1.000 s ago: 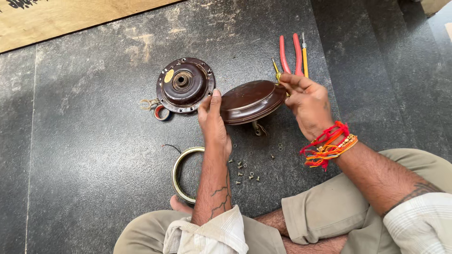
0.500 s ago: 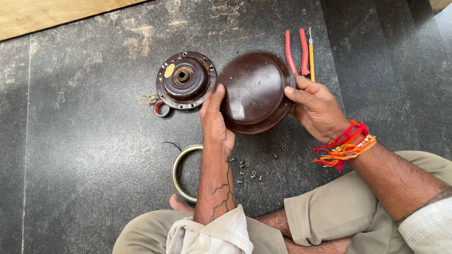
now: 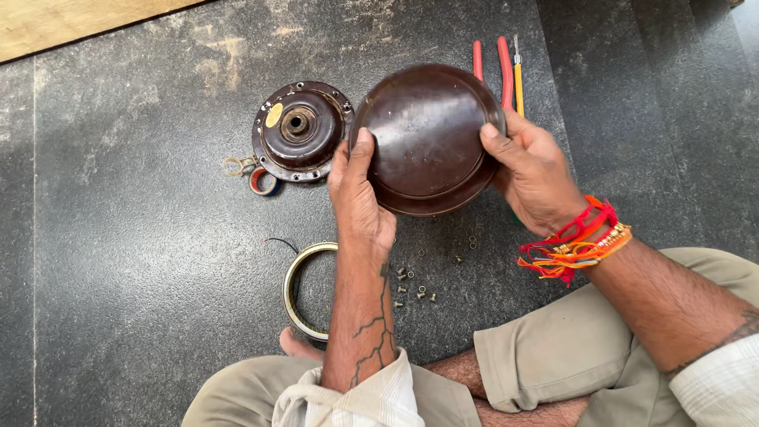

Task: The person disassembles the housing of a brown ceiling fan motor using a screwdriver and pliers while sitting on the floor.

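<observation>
We hold the brown cover (image 3: pixel 427 138) up off the floor (image 3: pixel 118 261), left hand (image 3: pixel 360 198) and right hand (image 3: pixel 538 170) clamped on opposite rims, so we judge we are at the inspecting or turning stage. Any next move calls for a firm two-sided grip near the motor (image 3: pixel 299 130) and pliers (image 3: pixel 490 59). Half a second ago it faced us similarly; a second ago it was tilted edge-on.

From my feed I see a dark, speckled stone floor (image 3: pixel 118 300) with pale scuffed patches near the top. A thin joint line runs down its left side. A light wooden board (image 3: pixel 71 24) crosses the top left corner. Even daylight, soft shadows, a darker band at right.
</observation>
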